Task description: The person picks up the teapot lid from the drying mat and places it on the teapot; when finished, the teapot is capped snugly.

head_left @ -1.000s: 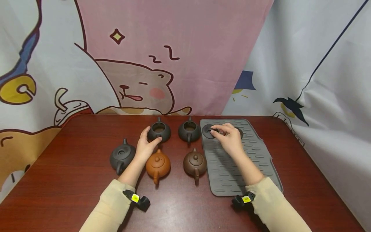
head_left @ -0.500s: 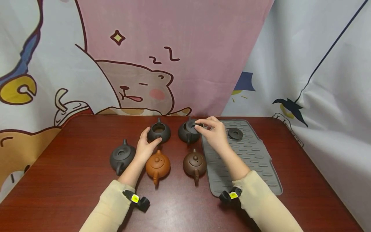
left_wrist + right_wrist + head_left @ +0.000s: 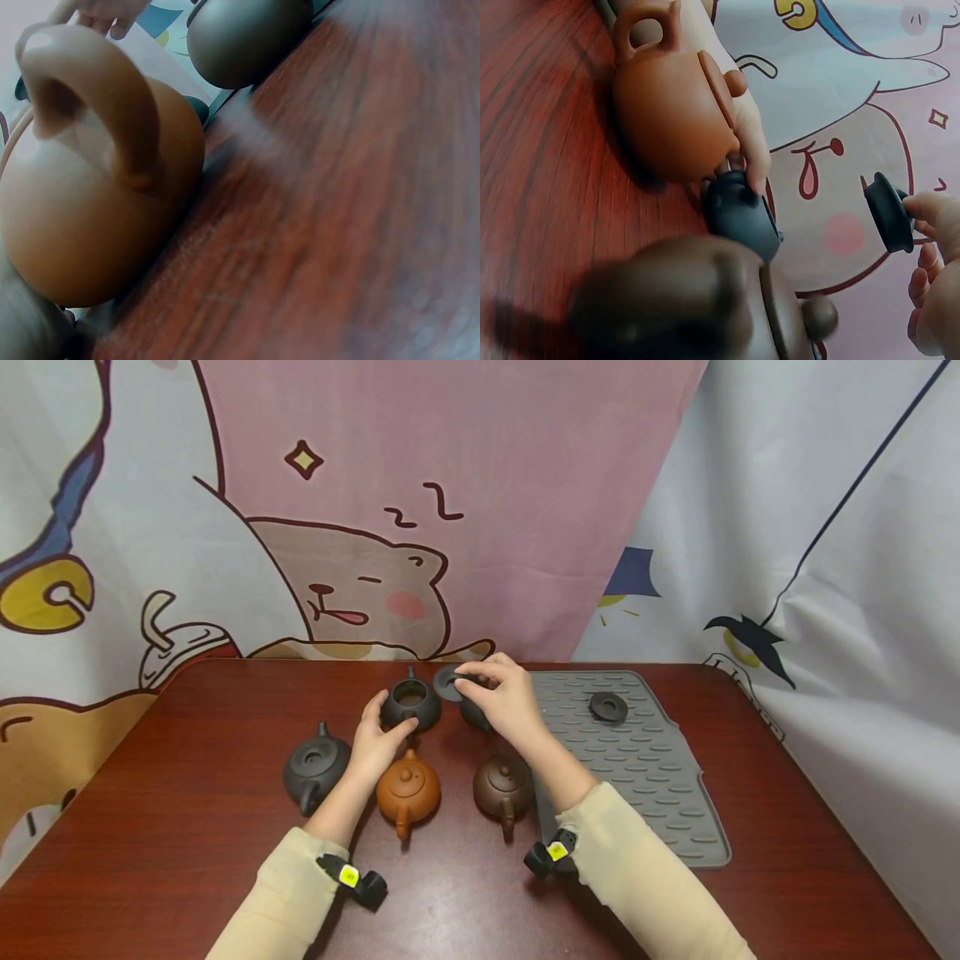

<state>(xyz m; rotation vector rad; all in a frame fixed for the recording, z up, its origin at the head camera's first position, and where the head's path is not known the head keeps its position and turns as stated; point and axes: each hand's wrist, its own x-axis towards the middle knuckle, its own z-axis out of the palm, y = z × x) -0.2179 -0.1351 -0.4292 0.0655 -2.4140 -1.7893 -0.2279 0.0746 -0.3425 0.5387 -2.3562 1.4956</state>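
Observation:
My left hand (image 3: 375, 743) grips a small dark grey teapot (image 3: 427, 710) at the back of the table, thumb and fingers around its sides; its round mouth is uncovered. A dark grey teapot lid (image 3: 444, 683) is pinched between the thumb and index finger of my right hand (image 3: 512, 700). In the right wrist view the lid (image 3: 889, 214) hangs in the air, apart from the teapots. Partly hidden under the right hand stands another dark teapot (image 3: 472, 714). Close to my left wrist sits an orange teapot (image 3: 408, 793) with its lid on.
A brown lidded teapot (image 3: 501, 787) stands front right of the orange one. Left of my left arm is a dark grey lidded teapot (image 3: 318, 768). On the right lies a grey ridged mat (image 3: 637, 777), bearing a second dark lid (image 3: 608, 707). A printed curtain (image 3: 525, 527) hangs behind.
My right hand has picked the lid up from the mat and carried it left, past the right back teapot towards the one in my left hand. The left hand stays in place.

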